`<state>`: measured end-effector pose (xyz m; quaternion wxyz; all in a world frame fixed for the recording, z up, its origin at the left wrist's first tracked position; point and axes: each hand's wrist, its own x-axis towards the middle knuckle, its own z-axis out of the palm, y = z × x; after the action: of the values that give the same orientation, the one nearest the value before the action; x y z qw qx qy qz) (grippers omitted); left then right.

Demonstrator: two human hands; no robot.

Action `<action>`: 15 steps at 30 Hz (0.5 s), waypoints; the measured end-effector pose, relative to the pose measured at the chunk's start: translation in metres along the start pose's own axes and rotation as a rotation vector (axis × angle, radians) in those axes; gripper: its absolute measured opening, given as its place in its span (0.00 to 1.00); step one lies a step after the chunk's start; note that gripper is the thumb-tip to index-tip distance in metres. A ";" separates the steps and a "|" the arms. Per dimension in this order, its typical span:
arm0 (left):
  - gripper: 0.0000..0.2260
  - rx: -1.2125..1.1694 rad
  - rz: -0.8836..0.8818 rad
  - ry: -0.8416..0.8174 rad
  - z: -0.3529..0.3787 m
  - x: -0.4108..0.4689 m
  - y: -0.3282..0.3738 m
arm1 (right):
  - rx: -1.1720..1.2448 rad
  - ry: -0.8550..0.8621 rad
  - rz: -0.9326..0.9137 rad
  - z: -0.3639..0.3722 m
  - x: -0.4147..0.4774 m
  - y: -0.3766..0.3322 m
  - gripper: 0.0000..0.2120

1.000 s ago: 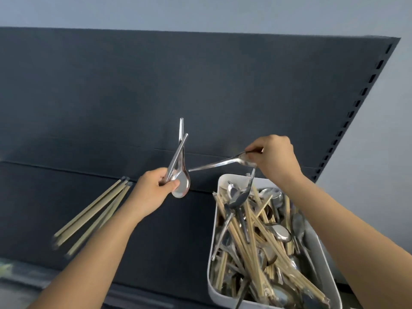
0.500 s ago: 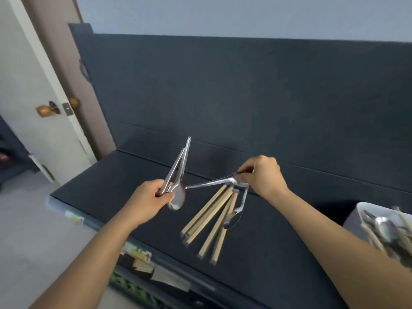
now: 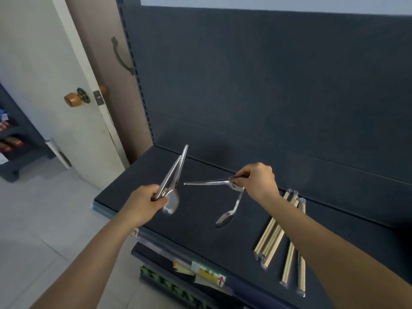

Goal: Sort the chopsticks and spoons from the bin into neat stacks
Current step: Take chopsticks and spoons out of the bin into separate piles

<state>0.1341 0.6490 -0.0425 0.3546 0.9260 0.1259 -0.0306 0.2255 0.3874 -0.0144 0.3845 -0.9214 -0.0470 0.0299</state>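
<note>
My left hand (image 3: pixel 145 201) grips two metal spoons (image 3: pixel 172 181) near their bowls, handles pointing up and away over the left end of the dark shelf (image 3: pixel 200 219). My right hand (image 3: pixel 256 179) pinches two more spoons: one spoon (image 3: pixel 207 181) sticks out level to the left, the other spoon (image 3: pixel 229 212) hangs down with its bowl just above the shelf. Several wooden chopsticks (image 3: pixel 278 233) lie side by side on the shelf to the right, partly under my right forearm. The bin is out of view.
The shelf's dark back panel (image 3: pixel 267 85) rises behind. A white door (image 3: pixel 55 85) with a wooden knob (image 3: pixel 72 99) stands to the left over a tiled floor. Price labels (image 3: pixel 207 273) line the shelf's front edge, with a lower shelf beneath.
My view has swung left, away from the bin, which is now out of sight. Both hands moved left over the shelf's left end, still holding their spoons.
</note>
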 end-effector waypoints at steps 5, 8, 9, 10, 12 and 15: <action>0.09 0.001 -0.056 0.017 -0.009 0.023 -0.021 | 0.027 -0.053 0.007 0.034 0.032 -0.011 0.03; 0.09 0.006 -0.084 0.019 -0.014 0.039 -0.030 | 0.068 -0.063 0.029 0.048 0.052 -0.015 0.06; 0.08 0.000 -0.092 0.020 -0.015 0.045 -0.032 | 0.092 -0.070 0.045 0.053 0.058 -0.015 0.06; 0.06 -0.017 -0.099 0.026 -0.015 0.051 -0.035 | 0.118 -0.079 0.066 0.059 0.065 -0.016 0.06; 0.03 -0.059 -0.106 0.045 -0.017 0.061 -0.039 | 0.168 -0.098 0.102 0.071 0.075 -0.017 0.06; 0.04 -0.098 -0.124 0.035 -0.017 0.076 -0.048 | 0.221 -0.126 0.135 0.091 0.088 -0.018 0.07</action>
<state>0.1951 0.7107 -0.0719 0.3948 0.8983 0.1905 -0.0300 0.3037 0.4742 -0.0673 0.4769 -0.8710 -0.0055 0.1183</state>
